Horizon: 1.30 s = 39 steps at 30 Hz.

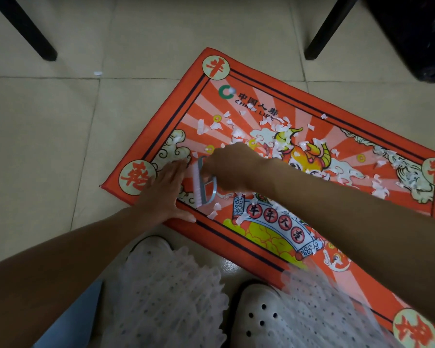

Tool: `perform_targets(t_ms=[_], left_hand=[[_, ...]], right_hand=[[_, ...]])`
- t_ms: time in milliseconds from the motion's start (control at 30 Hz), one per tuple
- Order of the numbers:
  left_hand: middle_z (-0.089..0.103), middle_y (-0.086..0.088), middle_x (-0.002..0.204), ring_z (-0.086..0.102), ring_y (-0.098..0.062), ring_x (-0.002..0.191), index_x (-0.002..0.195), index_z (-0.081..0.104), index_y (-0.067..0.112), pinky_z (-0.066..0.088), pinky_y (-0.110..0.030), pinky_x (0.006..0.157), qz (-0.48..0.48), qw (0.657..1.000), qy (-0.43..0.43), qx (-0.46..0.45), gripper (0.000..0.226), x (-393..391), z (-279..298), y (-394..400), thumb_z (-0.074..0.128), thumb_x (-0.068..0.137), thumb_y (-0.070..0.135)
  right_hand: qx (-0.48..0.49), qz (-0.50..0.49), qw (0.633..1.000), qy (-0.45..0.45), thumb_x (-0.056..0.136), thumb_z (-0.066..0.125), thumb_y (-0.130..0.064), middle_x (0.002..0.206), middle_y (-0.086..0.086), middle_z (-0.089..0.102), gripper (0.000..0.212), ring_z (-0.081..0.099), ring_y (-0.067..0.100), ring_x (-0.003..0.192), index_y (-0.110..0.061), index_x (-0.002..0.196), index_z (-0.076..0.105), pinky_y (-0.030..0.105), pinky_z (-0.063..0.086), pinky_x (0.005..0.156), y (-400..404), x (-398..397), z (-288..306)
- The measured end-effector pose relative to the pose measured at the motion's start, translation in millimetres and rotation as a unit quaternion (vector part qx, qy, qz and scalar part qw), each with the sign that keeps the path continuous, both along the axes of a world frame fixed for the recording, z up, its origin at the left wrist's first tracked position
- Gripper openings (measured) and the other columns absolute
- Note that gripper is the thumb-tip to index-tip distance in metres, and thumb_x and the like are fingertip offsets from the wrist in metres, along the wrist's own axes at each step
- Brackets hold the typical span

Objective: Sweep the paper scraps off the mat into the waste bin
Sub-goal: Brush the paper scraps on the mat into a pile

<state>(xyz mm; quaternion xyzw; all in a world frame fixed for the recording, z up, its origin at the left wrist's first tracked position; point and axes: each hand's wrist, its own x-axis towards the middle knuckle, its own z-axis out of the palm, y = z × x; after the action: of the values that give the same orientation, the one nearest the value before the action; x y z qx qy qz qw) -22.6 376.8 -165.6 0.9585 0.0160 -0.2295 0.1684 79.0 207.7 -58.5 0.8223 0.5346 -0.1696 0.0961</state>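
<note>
A pale beige tiled floor (48,136) is filling the view, and a rectangular orange-red fabric mat (236,237) printed with a cartoon ox and Chinese characters is lying on it at a slant, running from the upper middle down to the lower right. At the top right corner a black waste bin lined with a dark bag (417,38) is standing on the tiles, well apart from both hands and beyond the far edge of the mat. Two black furniture legs (27,28) are slanting in at the top. White perforated clogs (264,315) and a frilly dotted white skirt are showing at the bottom edge.

The left hand (165,194) is lying flat with straight fingers, pressing down the near left corner of the mat. Just beside it, the right hand (230,168) is curling around the handle of a small grey-blue scrubbing brush with white bristles (202,183), bristles facing the left hand. Torn white paper scraps (281,129) are lying scattered across the mat, mostly beyond and to the right of the right hand, with a few just beside the brush.
</note>
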Motion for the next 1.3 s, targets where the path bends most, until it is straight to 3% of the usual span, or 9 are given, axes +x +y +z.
perform_targets(t_ms=[100, 267, 500, 800, 900, 1100, 1300], left_hand=[[-0.010, -0.006, 0.164, -0.006, -0.024, 0.151, 0.154, -0.016, 0.016, 0.015, -0.056, 0.119, -0.007, 1.000, -0.008, 0.004, 0.145, 3.1, -1.8, -11.6, 0.076, 0.058, 0.073], [-0.026, 0.002, 0.160, -0.015, -0.026, 0.150, 0.151, -0.025, 0.024, 0.017, -0.067, 0.113, -0.019, 0.998, 0.042, 0.052, 0.148, 4.8, -0.6, -26.1, 0.078, 0.056, 0.071], [-0.033, 0.005, 0.157, -0.016, -0.027, 0.149, 0.147, -0.032, 0.029, 0.018, -0.067, 0.112, -0.022, 0.996, 0.058, 0.068, 0.148, 3.7, -0.8, -25.4, 0.076, 0.056, 0.073], [-0.035, 0.007, 0.156, -0.020, -0.024, 0.148, 0.149, -0.028, 0.028, 0.017, -0.068, 0.111, -0.026, 0.995, 0.071, 0.058, 0.147, 5.3, 1.6, -24.6, 0.077, 0.057, 0.072], [-0.032, 0.005, 0.158, -0.018, -0.025, 0.149, 0.151, -0.025, 0.024, 0.019, -0.067, 0.111, -0.037, 0.995, 0.070, 0.059, 0.148, 6.2, 3.4, -21.9, 0.078, 0.056, 0.071], [-0.028, 0.004, 0.159, -0.015, -0.021, 0.150, 0.148, -0.029, 0.023, 0.023, -0.060, 0.114, -0.044, 0.995, 0.056, 0.068, 0.150, 5.3, 4.1, -18.4, 0.079, 0.055, 0.071], [-0.028, 0.005, 0.159, -0.015, -0.019, 0.150, 0.151, -0.024, 0.019, 0.024, -0.059, 0.114, -0.051, 0.993, 0.052, 0.088, 0.149, 4.3, 2.4, -16.8, 0.079, 0.056, 0.070]], right_hand=[[-0.018, -0.016, 1.000, 0.007, 0.092, 0.054, -0.014, 0.116, 0.001, 0.063, 0.041, 0.063, 0.025, 0.100, -0.029, 0.129, 0.056, 0.028, 0.041, 0.068, -2.4, -3.6, -7.5], [-0.071, -0.036, 0.996, -0.047, 0.093, 0.053, -0.019, 0.113, 0.004, 0.063, 0.034, 0.063, 0.027, 0.098, -0.024, 0.126, 0.057, 0.030, 0.040, 0.067, -21.2, 9.5, -2.7], [-0.106, -0.080, 0.987, -0.087, 0.093, 0.055, -0.021, 0.109, 0.005, 0.063, 0.029, 0.062, 0.027, 0.097, -0.021, 0.122, 0.056, 0.031, 0.043, 0.074, -73.7, 37.9, 5.4], [-0.014, -0.140, 0.990, -0.014, 0.089, 0.057, -0.021, 0.115, -0.008, 0.066, 0.037, 0.062, 0.022, 0.103, -0.037, 0.122, 0.061, 0.025, 0.037, 0.069, -109.8, 52.1, 8.3], [0.031, -0.119, 0.992, 0.011, 0.089, 0.055, -0.018, 0.114, -0.011, 0.067, 0.039, 0.063, 0.020, 0.101, -0.038, 0.121, 0.062, 0.023, 0.034, 0.066, -92.5, 37.2, 13.4], [0.084, -0.020, 0.995, 0.045, 0.092, 0.056, -0.013, 0.118, -0.007, 0.065, 0.039, 0.063, 0.017, 0.104, -0.032, 0.126, 0.060, 0.023, 0.045, 0.073, -54.2, -3.8, -6.0], [0.049, 0.028, 0.998, 0.023, 0.095, 0.054, -0.015, 0.115, 0.001, 0.064, 0.031, 0.063, 0.020, 0.103, -0.018, 0.125, 0.060, 0.024, 0.040, 0.068, -38.7, -26.5, -16.3]])
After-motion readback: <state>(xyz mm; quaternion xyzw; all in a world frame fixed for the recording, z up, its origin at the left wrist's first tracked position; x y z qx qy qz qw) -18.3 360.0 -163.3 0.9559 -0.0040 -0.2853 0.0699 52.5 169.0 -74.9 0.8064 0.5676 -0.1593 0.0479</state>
